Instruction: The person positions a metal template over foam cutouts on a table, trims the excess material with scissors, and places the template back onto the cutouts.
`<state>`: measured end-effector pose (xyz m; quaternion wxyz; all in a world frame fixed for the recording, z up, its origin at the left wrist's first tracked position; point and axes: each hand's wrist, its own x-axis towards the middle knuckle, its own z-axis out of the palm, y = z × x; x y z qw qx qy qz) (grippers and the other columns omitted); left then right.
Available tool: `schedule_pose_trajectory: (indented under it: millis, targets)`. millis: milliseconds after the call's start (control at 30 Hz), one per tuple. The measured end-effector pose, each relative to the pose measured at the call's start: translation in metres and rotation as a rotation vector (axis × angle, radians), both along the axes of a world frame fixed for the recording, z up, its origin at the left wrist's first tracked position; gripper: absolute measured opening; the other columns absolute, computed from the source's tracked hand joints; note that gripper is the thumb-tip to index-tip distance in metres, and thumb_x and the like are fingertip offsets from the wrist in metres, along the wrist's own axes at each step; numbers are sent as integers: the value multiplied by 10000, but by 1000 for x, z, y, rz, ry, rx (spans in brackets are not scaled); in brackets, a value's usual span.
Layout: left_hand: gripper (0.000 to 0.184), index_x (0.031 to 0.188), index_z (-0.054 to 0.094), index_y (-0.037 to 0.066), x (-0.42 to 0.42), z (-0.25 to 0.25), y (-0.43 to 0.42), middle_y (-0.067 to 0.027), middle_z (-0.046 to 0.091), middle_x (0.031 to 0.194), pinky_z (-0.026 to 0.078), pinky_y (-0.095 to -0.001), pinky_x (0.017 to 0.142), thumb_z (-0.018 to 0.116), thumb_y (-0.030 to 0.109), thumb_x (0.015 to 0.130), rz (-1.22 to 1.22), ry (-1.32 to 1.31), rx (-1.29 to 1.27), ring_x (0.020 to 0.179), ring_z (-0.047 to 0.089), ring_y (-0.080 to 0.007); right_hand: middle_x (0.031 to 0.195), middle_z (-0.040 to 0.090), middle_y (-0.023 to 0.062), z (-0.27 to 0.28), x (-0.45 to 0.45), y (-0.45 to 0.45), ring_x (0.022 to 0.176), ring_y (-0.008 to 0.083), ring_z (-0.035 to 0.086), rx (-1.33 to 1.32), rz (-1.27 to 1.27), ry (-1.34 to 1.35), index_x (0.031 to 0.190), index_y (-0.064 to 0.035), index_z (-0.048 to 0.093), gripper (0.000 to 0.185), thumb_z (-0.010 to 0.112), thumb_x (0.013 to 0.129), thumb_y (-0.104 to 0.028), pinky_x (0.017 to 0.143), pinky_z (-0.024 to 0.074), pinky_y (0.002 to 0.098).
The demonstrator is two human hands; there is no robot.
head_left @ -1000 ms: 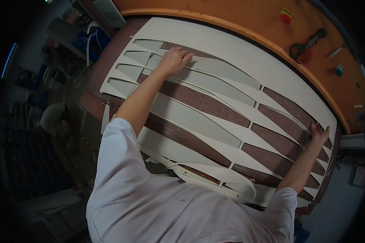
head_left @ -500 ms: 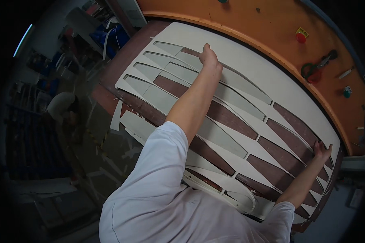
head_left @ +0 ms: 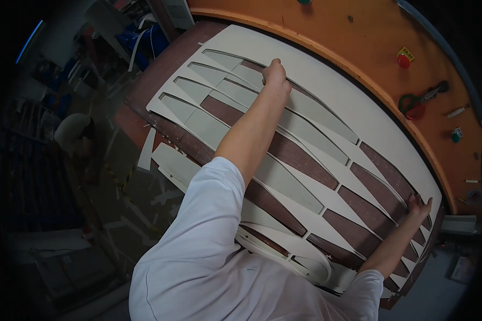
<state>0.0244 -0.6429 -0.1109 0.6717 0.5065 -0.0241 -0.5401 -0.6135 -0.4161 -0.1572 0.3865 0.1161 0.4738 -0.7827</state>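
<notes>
The cut-out white sheet lay across the brown worktop, slender strips running between its pointed gaps. The left hand was at the sheet's far side; whether its fingers pinched anything could not be told. The right hand was at the right end, fingers spread. The strips looked like the weak point: an uneven pull between the hands could kink or tear them, and a dragging forearm could shift the grey pieces in the gaps.
</notes>
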Motion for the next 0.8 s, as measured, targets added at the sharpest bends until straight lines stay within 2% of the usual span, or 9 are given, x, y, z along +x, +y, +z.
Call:
schedule_pose_trajectory:
  millis: [133, 300, 433, 533, 567, 633, 733, 767, 800]
  targets:
    - [612, 1380, 420, -116, 2, -3, 0, -243, 416, 1440, 426, -424, 1035, 576, 238, 907, -20, 36, -15, 1297, 467, -318, 1447, 359, 240, -14, -17, 2, 1336, 377, 385, -67, 66, 38, 1415, 150, 237, 946, 648, 883, -514, 1109, 337, 513]
    - [577, 1347, 433, -130, 1, -12, -15, -248, 468, 1363, 443, -422, 1007, 570, 214, 905, -28, -158, 49, 1227, 510, -335, 1356, 424, 228, -10, -11, 1, 1252, 361, 446, -21, 20, 11, 1345, 138, 313, 872, 660, 878, -511, 1070, 376, 496]
    - [484, 1261, 451, -146, 8, 3, 1, -231, 529, 1253, 522, -424, 886, 554, 164, 904, -16, -86, -95, 1104, 589, -336, 1241, 473, 209, -11, -16, 3, 1159, 335, 487, -8, 56, 1, 1271, 104, 368, 774, 672, 880, -490, 1033, 404, 481]
    - [406, 1191, 464, -142, 27, -20, -15, -217, 544, 1207, 568, -422, 761, 539, 139, 909, 24, -72, -82, 955, 650, -319, 1009, 594, 146, -12, -19, 4, 957, 273, 585, 56, 69, -14, 1154, 60, 495, 621, 636, 909, -493, 925, 470, 420]
    - [387, 1205, 459, -105, 33, -29, -18, -217, 547, 1192, 596, -423, 658, 527, 154, 925, 21, 23, -173, 831, 672, -315, 982, 604, 136, -14, -20, 4, 917, 264, 594, 59, 80, -6, 1138, 54, 505, 588, 630, 919, -477, 921, 475, 419]
    - [411, 1261, 426, -73, 51, -32, -28, -217, 550, 1171, 607, -475, 689, 513, 186, 954, -55, -68, -123, 806, 673, -336, 930, 623, 116, -21, -32, 4, 838, 246, 611, 69, 90, 11, 1107, 42, 524, 523, 617, 940, -445, 912, 486, 417]
    - [418, 1318, 388, -43, 85, -41, -47, -219, 510, 1214, 594, -528, 787, 485, 210, 1000, -121, -145, -90, 956, 642, -378, 915, 647, 86, -34, -55, 10, 786, 225, 649, 38, 267, 78, 1100, 13, 537, 397, 590, 974, -360, 900, 511, 420]
    - [455, 1370, 332, -58, 98, -46, -54, -232, 481, 1284, 550, -569, 886, 443, 207, 1017, -156, -114, -150, 1062, 613, -406, 1054, 636, 129, -40, -59, 8, 967, 242, 648, 38, 173, 76, 1210, 37, 488, 464, 586, 977, -351, 954, 499, 448]
    - [491, 1419, 265, -62, 99, -31, -49, -253, 417, 1393, 476, -583, 1009, 345, 248, 1047, -181, -88, -129, 1234, 526, -432, 1199, 570, 174, -15, -18, 10, 1133, 270, 580, 55, 141, 123, 1305, 70, 404, 548, 581, 983, -336, 1027, 464, 469]
